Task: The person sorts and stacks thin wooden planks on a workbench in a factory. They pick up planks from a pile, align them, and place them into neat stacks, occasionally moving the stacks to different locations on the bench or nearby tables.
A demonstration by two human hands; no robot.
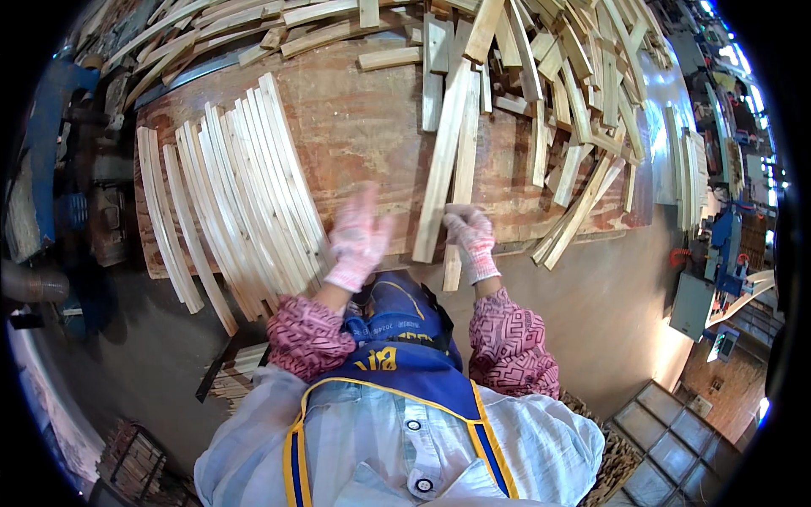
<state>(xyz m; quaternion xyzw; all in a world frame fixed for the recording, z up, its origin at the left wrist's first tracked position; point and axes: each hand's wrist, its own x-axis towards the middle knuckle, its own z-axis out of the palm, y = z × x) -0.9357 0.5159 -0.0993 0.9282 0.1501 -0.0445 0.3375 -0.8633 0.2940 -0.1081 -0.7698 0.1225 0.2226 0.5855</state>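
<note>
My left hand (361, 232), in a white and pink glove, hovers over the near part of the workbench beside the row of pale wooden strips (245, 182). Its fingers are stretched out, a little smeared by motion, and hold nothing. With fingers curled, my right hand (471, 237) closes on a wooden strip (454, 269) whose near end juts past the bench edge. Just left of those fingers lies a wider wooden strip (439, 182), slanting away toward the pile. The right fingertips are partly hidden against the wood.
A jumbled pile of wooden strips (574, 93) covers the far right of the brown workbench (346, 118). More strips (203, 34) lie along its far edge. Blue machinery (51, 152) stands at left. A gridded metal frame (667, 431) is at lower right, on the floor.
</note>
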